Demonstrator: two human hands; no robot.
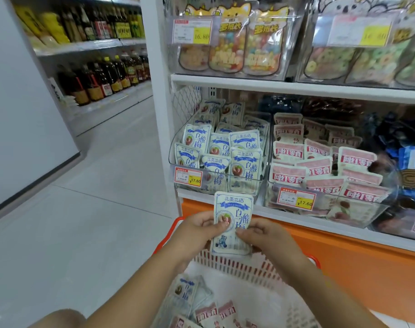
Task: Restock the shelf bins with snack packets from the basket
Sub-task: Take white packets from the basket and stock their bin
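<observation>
Snack packet [233, 224] upright, pinched between left [199, 229] and right fingers [250, 233].

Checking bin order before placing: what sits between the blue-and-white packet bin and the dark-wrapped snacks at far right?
In the head view, one clear bin of pink-and-white packets sits between them, its price tag reading 17.60.

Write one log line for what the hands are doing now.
left hand, right hand: pinch blue-and-white packet | place: above basket | likely next: matching bin | in basket: spare packets
</observation>
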